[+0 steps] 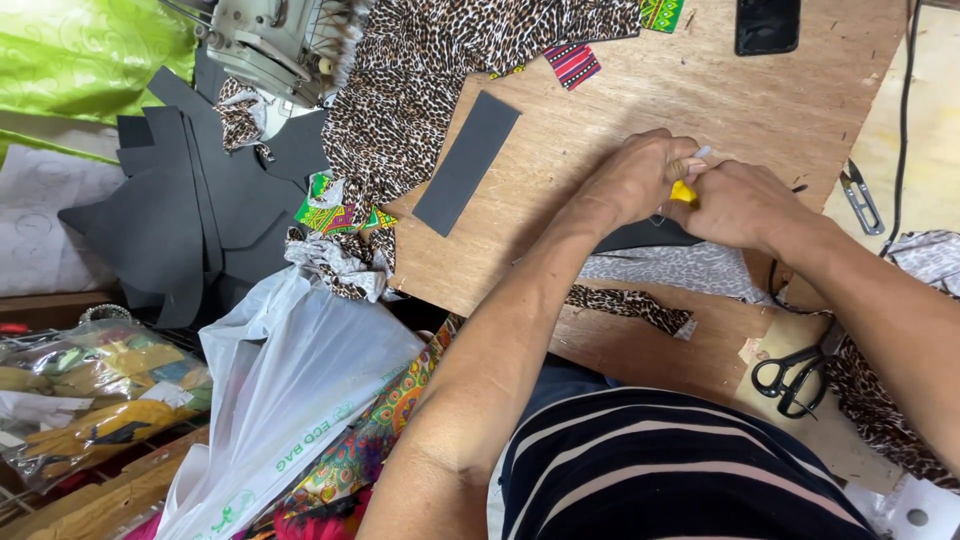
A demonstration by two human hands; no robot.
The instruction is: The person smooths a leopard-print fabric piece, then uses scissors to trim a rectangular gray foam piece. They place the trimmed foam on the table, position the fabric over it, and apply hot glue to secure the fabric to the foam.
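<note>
Both my hands meet over the wooden board (620, 110). My left hand (632, 182) is closed, pressing down on a dark piece of material (640, 237) at the board's near edge. My right hand (740, 203) grips a small yellow-handled tool (684, 191), whose pale tip (702, 152) sticks up between the two hands. A grey rectangular strip (467, 162) lies on the board to the left of my hands. Pale leopard-print cloth (680, 270) lies just under the dark piece.
A sewing machine (270, 45) stands at the top left with leopard-print fabric (440, 60) beside it. Black sheet cut-outs (190, 210) lie left. A white plastic bag (290, 390) sits below. Black scissors (790, 378) and small snips (860, 197) lie right. A dark phone (767, 25) rests at the top.
</note>
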